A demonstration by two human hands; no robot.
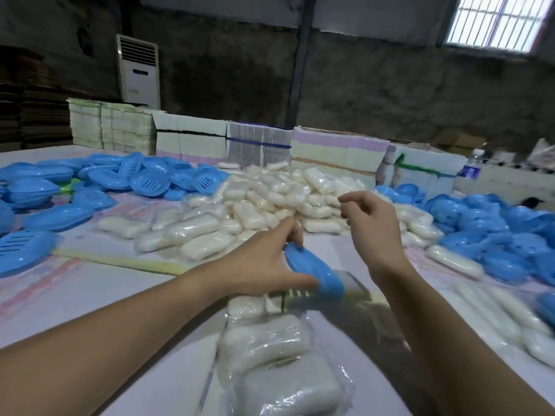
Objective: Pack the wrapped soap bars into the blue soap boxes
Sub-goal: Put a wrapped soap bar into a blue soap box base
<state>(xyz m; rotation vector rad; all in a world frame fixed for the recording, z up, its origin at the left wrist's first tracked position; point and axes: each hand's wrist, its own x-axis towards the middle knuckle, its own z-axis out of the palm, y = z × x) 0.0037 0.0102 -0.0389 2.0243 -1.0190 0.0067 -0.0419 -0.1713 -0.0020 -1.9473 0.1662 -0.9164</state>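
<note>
Left hand (267, 262) clamped round a closed-looking blue soap box (312, 270), thumb along the near side and fingers over the far end, kept low just above the desk (90, 295), probably to steady the shell while it is shut or set aside. Right hand (369, 223) raised beside it, fingers loosely curled and holding nothing, poised toward the heap of wrapped soap bars (270, 199) piled mid-desk within easy reach, likely for the next pick. Loose box halves (120, 178) spread to the left and more blue shells (495, 232) to the right, flanking the heap so either hand can draw from its own side. A few wrapped bars (270, 349) close in front. Whether a bar already sits inside the held box: cannot tell.
</note>
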